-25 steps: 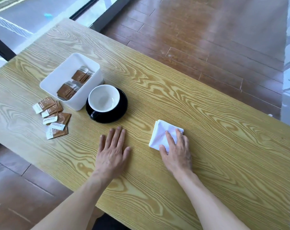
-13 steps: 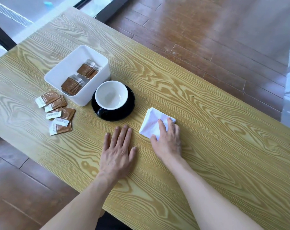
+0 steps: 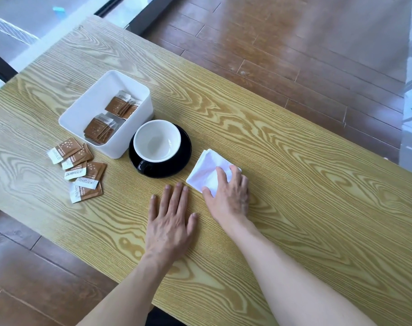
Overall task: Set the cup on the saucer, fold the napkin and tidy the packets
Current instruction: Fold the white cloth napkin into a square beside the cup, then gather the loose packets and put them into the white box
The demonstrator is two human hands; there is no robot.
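Daylight's pouring in from the window (image 3: 59,22) up on my left, so everything's looking bright and soft. The floor (image 3: 318,31) is glaring and smearing a bit, and the desk (image 3: 294,208) edges are bowing from the wide lens.

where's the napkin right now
In the head view, the folded napkin lies on the table just right of the saucer, under the right hand.

Packets (image 3: 79,169) (print too small)

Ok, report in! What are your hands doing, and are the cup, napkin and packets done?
Left hand flat on table, empty. Right hand pressing folded napkin. Cup on saucer. Loose packets outside white box. Nothing in the way.
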